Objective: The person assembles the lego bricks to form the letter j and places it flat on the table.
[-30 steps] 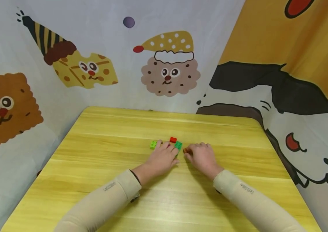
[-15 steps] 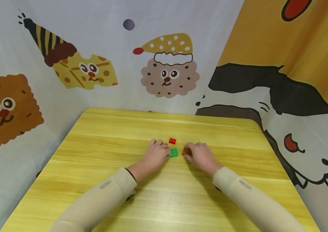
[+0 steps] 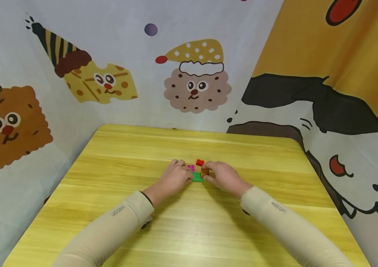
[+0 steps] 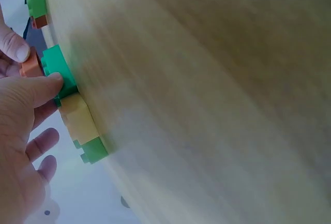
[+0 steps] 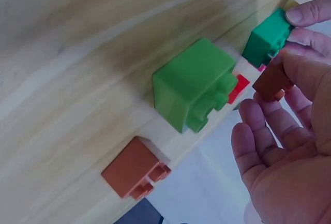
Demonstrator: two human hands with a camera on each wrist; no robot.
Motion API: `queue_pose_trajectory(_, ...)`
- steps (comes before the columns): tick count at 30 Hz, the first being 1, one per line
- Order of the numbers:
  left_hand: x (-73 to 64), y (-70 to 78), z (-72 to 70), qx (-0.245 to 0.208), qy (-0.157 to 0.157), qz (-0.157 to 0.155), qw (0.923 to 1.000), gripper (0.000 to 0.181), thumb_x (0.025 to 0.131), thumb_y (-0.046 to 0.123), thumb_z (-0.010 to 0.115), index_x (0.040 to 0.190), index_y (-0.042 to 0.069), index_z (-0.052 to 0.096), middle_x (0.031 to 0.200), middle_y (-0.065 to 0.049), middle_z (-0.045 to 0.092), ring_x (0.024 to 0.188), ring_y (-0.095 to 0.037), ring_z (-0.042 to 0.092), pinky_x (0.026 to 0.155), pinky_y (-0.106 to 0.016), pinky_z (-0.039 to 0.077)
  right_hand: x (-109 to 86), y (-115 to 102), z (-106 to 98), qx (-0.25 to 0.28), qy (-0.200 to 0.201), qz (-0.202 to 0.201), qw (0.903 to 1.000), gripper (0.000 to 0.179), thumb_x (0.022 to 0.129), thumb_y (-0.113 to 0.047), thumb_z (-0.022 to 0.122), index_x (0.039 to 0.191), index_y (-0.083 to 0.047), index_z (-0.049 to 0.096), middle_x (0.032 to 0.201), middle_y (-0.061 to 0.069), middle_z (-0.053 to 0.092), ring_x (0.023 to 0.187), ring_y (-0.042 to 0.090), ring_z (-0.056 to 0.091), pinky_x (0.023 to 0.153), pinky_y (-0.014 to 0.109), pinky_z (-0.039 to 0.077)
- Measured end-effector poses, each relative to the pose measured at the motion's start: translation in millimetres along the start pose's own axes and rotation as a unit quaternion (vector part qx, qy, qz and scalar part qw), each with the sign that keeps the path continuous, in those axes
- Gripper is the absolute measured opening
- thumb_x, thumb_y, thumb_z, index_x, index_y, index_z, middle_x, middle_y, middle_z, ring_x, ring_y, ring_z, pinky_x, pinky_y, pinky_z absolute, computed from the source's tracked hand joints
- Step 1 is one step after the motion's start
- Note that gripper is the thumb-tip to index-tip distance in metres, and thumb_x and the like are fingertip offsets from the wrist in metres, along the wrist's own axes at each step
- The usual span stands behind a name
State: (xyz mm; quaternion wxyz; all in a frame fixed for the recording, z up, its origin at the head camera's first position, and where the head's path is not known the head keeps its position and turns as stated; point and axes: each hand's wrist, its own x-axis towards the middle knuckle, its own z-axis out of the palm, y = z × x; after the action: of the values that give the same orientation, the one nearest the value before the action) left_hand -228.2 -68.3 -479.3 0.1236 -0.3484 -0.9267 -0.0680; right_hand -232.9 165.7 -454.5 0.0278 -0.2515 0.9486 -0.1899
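Observation:
My left hand (image 3: 175,179) pinches a green toy building brick (image 3: 197,177) low over the table, thumb on its near side in the left wrist view. My right hand (image 3: 224,178) holds an orange-brown brick (image 3: 204,172) between thumb and fingers, right at the green brick's right edge. In the right wrist view the orange-brown brick's studs point toward the curled fingers. Behind them are a pink brick (image 3: 191,168) and a red brick (image 3: 200,162). Beside the left hand, a yellow brick (image 4: 78,118) and a light green brick (image 4: 94,150) show in the left wrist view.
Under the right hand's side, another light green brick (image 5: 194,79) and a brown brick (image 5: 134,167) stand on the wooden table (image 3: 189,230). A cloth wall with cartoon prints (image 3: 194,89) hangs behind the table's far edge.
My left hand has drawn back leftward, bringing the green brick nearer and turning it. My right hand has moved left with the orange-brown brick, up to the green one.

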Motion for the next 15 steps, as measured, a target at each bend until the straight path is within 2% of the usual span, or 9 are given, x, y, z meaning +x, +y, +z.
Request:
queue_pose_trajectory(9, -0.3, 0.0, -0.2, 0.008, 0.008, 0.010, 0.9999, 0.012, 0.095, 0.027, 0.083, 0.084, 0.024, 0.078, 0.095, 0.009, 0.081, 0.093, -0.019, 0.061, 0.085, -0.036, 0.043, 1.9, -3.1, 6.5, -0.003, -0.007, -0.014, 0.9999, 0.033, 0.099, -0.027, 0.079, 0.129, -0.015, 0.072, 0.126, 0.003, 0.078, 0.110, 0.023, 0.075, 0.097, 0.045, 0.061)
queue_pose_trajectory(12, -1.8, 0.2, -2.0, 0.005, 0.004, 0.011, 0.9999, 0.009, 0.094, 0.028, 0.084, 0.087, 0.024, 0.079, 0.101, 0.008, 0.082, 0.095, -0.019, 0.062, 0.085, -0.037, 0.044, 2.3, -2.5, 8.3, 0.028, -0.009, -0.002, 0.9996, 0.031, 0.102, -0.031, 0.075, 0.129, -0.016, 0.073, 0.123, 0.001, 0.078, 0.104, 0.018, 0.074, 0.092, 0.040, 0.062)
queue_pose_trajectory(15, -3.3, -0.2, -3.0, -0.004, -0.001, 0.010, 0.9999, 0.006, 0.093, 0.028, 0.085, 0.093, 0.023, 0.082, 0.107, 0.006, 0.082, 0.097, -0.020, 0.062, 0.086, -0.038, 0.045, 3.7, -1.5, 10.3, 0.083, -0.007, 0.025, 0.9962, 0.026, 0.106, -0.034, 0.068, 0.126, -0.018, 0.074, 0.117, -0.001, 0.078, 0.096, 0.013, 0.073, 0.084, 0.036, 0.062)
